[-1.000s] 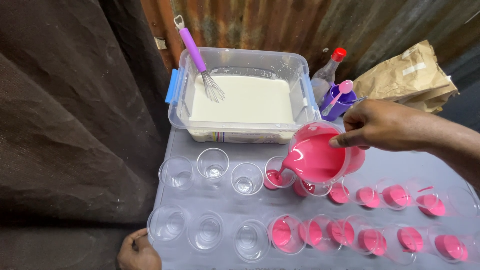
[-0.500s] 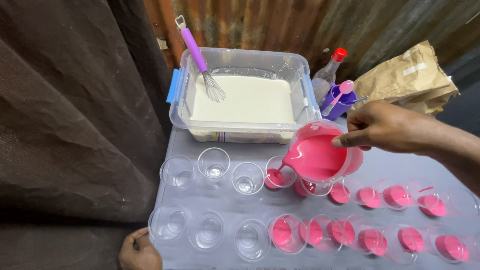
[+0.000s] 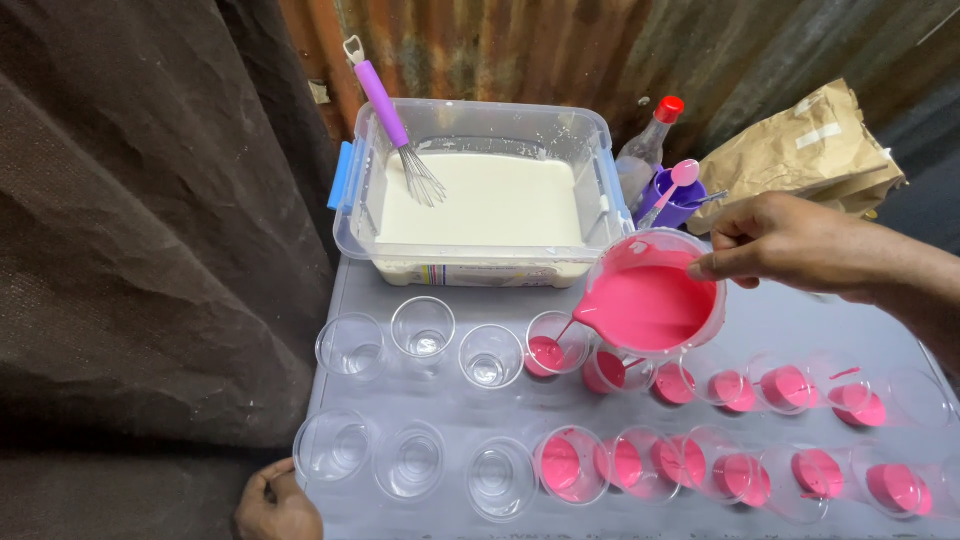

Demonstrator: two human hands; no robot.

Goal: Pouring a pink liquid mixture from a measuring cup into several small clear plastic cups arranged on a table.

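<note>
Since half a second before, little had shifted: your right hand (image 3: 790, 245) held the pink jug (image 3: 652, 292) at the same tilt, and the thin pink stream kept falling into the same cup (image 3: 553, 343) in the back row. Your grip on the jug was closed around its far rim or handle; your left hand (image 3: 275, 505) rested curled on the near left corner of the bench (image 3: 470, 405), and you could not tell whether it clasped the edge.

The jug hung just above the back row, near the white tub (image 3: 480, 195). It looked about half full, so moderately heavy and ready to slosh; its wet rim would probably be slippery, and the handle side seemed the safest hold. The clear cups looked thin, light and easy to tip.

Counted: one jug, one tub of white liquid, one purple-handled whisk (image 3: 392, 125), one red-capped bottle (image 3: 645, 150), one brown paper bag (image 3: 800, 150). Six cups stood empty, three in each row; roughly thirteen held pink, though the right edge cut some off.
</note>
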